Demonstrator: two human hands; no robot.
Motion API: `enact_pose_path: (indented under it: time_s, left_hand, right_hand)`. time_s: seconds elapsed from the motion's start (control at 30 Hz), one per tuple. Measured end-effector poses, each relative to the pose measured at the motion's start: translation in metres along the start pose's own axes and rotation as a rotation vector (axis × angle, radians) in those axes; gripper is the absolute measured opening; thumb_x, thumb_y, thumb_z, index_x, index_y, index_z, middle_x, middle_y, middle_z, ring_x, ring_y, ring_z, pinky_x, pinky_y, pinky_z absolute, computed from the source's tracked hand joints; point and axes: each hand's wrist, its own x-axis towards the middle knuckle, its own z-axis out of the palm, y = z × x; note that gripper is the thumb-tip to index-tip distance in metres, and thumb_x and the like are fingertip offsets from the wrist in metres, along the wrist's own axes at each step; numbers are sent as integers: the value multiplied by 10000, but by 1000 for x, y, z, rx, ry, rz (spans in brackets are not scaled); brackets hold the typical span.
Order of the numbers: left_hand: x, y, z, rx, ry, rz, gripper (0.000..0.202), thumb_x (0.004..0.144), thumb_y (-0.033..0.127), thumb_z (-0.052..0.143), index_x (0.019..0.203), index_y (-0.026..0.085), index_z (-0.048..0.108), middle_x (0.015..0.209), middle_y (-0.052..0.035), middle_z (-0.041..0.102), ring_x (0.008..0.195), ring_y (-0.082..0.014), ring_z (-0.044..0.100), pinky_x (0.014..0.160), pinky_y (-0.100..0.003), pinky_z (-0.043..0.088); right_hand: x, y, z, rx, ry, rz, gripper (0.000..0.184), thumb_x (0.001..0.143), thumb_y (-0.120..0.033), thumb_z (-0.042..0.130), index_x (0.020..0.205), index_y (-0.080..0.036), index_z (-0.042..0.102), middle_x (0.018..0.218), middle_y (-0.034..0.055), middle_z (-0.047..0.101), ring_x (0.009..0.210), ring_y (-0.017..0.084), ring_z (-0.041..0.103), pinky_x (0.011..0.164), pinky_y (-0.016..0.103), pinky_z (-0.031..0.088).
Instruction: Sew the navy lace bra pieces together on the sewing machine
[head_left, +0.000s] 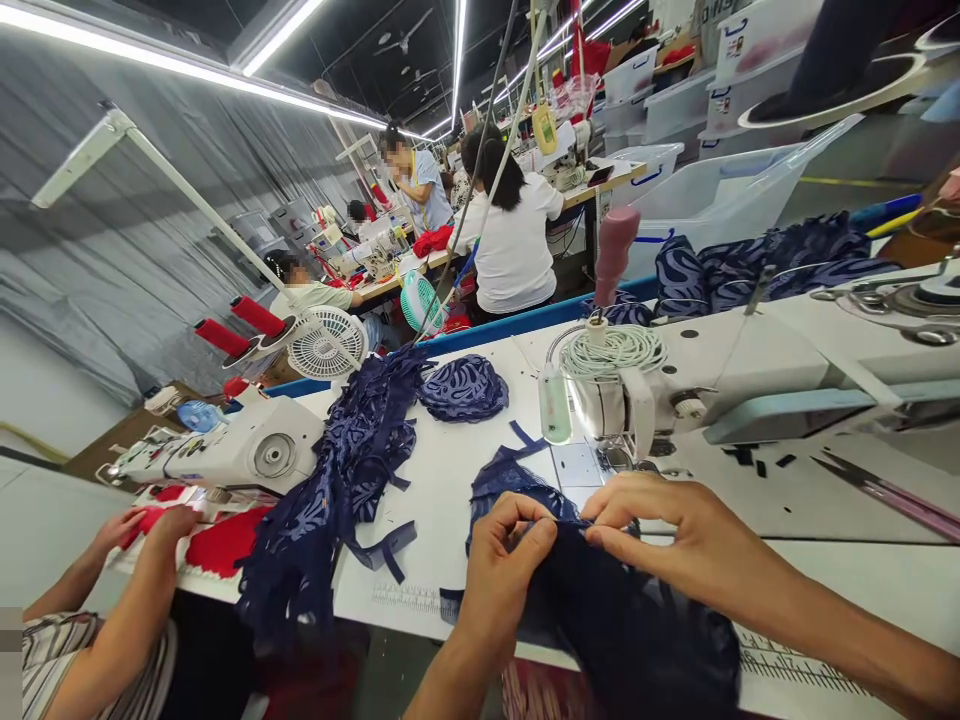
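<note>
A piece of navy lace fabric (622, 610) lies over the table's front edge, partly hanging down. My left hand (510, 550) pinches its upper edge between thumb and fingers. Just to the right, my right hand (660, 520) pinches the same edge, a short gap away. Behind my hands, the needle area of a white sewing machine (615, 400) is partly hidden. Patterned lace of the fabric spreads flat on the table left of the needle plate (577, 468).
A long heap of navy lace pieces (352, 450) and a lace stack (463, 388) lie to the left. Scissors (892, 492) rest at right. A co-worker's hands (161, 525) hold red fabric at another machine (255, 445). Navy bundles (780, 262) lie behind my machine.
</note>
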Motion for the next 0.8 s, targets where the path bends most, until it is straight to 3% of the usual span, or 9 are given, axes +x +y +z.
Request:
enact_pose_path:
  time_s: [0.13, 0.23, 0.3, 0.43, 0.5, 0.6, 0.67, 0.7, 0.8]
  left_hand:
    - [-5, -3, 1, 77, 48, 125, 288, 943, 464, 614, 850, 193, 640, 858, -31, 593, 820, -165, 577, 752, -259, 500]
    - [-12, -20, 2, 116, 156, 266, 261, 983, 439, 568, 898, 205, 643, 924, -49, 650, 927, -188, 633, 861, -284, 526]
    - [-20, -37, -6, 122, 238, 281, 251, 995, 425, 552, 912, 207, 643, 918, -47, 675, 911, -186, 663, 850, -278, 546]
    - [-41, -45, -63, 260, 368, 306, 247, 977, 414, 579, 879, 206, 667, 795, -21, 700, 744, -180, 701, 678, -239, 575]
    - [-48, -20, -107, 509, 386, 469, 161, 953, 348, 611, 885, 227, 693, 832, -8, 719, 752, -174, 707, 691, -233, 578]
    - [-38, 36, -150, 899, 393, 740, 65, 897, 259, 663, 875, 261, 724, 884, 12, 719, 757, -152, 700, 693, -209, 561]
    - [-11, 57, -146, 921, 279, 806, 64, 885, 258, 662, 868, 258, 724, 897, 4, 704, 757, -150, 685, 690, -217, 556]
    - [7, 57, -133, 882, 184, 748, 95, 900, 246, 631, 856, 256, 716, 886, 5, 694, 761, -146, 676, 691, -220, 549]
    - [67, 19, -68, 726, -130, 507, 211, 913, 251, 522, 797, 237, 696, 802, 12, 664, 771, -151, 670, 725, -256, 541]
  right_hand:
    - [-4, -10, 2, -137, 61, -64, 278, 931, -331, 618, 690, -223, 533, 788, -8, 681, 709, 153, 624, 645, 287, 457]
    - [-4, -23, 12, -414, 89, -296, 159, 984, -205, 489, 898, -219, 622, 787, 12, 645, 705, 170, 566, 632, 303, 402]
    - [2, -36, 27, -554, -9, -352, 221, 934, -90, 452, 909, -192, 646, 809, 47, 639, 736, 193, 544, 622, 315, 363]
    - [30, -74, 67, -319, -337, -207, 104, 857, -121, 587, 788, -157, 656, 793, 47, 657, 732, 173, 560, 631, 292, 378]
    - [45, -94, 84, -159, -381, -189, 90, 867, -248, 681, 804, -185, 688, 706, -29, 634, 675, 116, 569, 634, 231, 407]
    - [60, -110, 94, 450, -381, 7, 238, 834, -423, 738, 820, -188, 706, 619, -68, 569, 564, 69, 532, 564, 176, 418]
    - [61, -100, 90, 718, -340, 195, 346, 770, -519, 736, 796, -178, 681, 616, -51, 572, 535, 89, 534, 526, 200, 452]
    - [59, -87, 85, 721, -310, 274, 371, 755, -545, 711, 793, -180, 658, 624, -40, 585, 537, 106, 553, 518, 221, 476]
    - [39, -28, 65, 488, -164, 452, 250, 788, -446, 596, 814, -200, 561, 604, -32, 579, 539, 142, 585, 499, 258, 491]
